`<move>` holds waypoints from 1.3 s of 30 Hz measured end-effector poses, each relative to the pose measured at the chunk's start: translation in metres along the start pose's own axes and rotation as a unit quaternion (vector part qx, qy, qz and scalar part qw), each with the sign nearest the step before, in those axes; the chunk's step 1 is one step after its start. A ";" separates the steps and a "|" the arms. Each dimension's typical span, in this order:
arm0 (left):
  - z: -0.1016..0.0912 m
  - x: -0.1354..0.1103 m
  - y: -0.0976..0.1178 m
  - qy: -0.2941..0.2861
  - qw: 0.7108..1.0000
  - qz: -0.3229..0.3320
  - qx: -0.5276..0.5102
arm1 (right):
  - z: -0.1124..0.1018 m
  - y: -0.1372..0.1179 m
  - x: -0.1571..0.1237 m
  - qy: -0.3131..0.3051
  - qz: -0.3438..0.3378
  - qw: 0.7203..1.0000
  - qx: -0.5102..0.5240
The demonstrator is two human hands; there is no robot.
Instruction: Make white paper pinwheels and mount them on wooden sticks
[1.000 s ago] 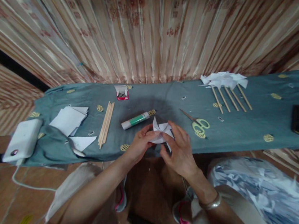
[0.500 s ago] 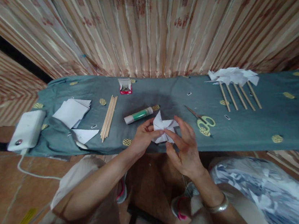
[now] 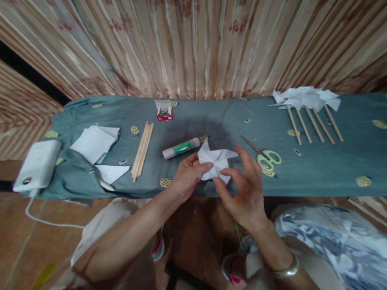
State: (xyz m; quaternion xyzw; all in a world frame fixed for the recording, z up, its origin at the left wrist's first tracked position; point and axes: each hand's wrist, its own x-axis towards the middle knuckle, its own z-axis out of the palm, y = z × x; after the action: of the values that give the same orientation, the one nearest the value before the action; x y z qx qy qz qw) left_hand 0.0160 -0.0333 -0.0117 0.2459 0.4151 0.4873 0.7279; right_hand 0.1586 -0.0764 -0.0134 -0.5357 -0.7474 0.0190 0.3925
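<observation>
A white paper pinwheel (image 3: 215,159) with folded blades is held up over the front edge of the cloth-covered table. My left hand (image 3: 188,175) is closed on its left side, the thumb pressed on the paper near the centre. At its lower right blade is my right hand (image 3: 244,189), fingers apart, with the thumb and index fingertips at the paper's edge. Just behind the pinwheel lies a glue stick (image 3: 181,148) with a green label. Scissors (image 3: 264,157) with light green handles rest to the right, blades pointing left.
Thin wooden sticks (image 3: 141,153), white paper sheets (image 3: 94,143) and an open red box of small metal pieces (image 3: 164,113) lie left. Several pinwheels on sticks (image 3: 307,98) lie at the back right. A white device (image 3: 38,166) with a cable sits at the left edge.
My right index finger has moved off the pinwheel's centre to its lower right blade, and the thumb has come near it. My left hand still holds the pinwheel. The view has shifted slightly.
</observation>
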 end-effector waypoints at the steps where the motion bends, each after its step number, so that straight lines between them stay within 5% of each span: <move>1: 0.001 0.000 0.001 0.000 1.000 -0.003 -0.004 | 0.000 -0.001 0.000 0.000 0.003 1.000 -0.002; 39: 0.008 0.001 -0.007 -0.007 0.999 0.026 0.025 | 0.003 0.006 0.004 0.026 0.089 0.995 0.020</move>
State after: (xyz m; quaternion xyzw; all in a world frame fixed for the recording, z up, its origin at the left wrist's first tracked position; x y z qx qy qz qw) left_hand 0.0262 -0.0352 -0.0133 0.2782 0.4153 0.4940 0.7114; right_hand 0.1615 -0.0695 -0.0161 -0.5926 -0.6856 0.0554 0.4191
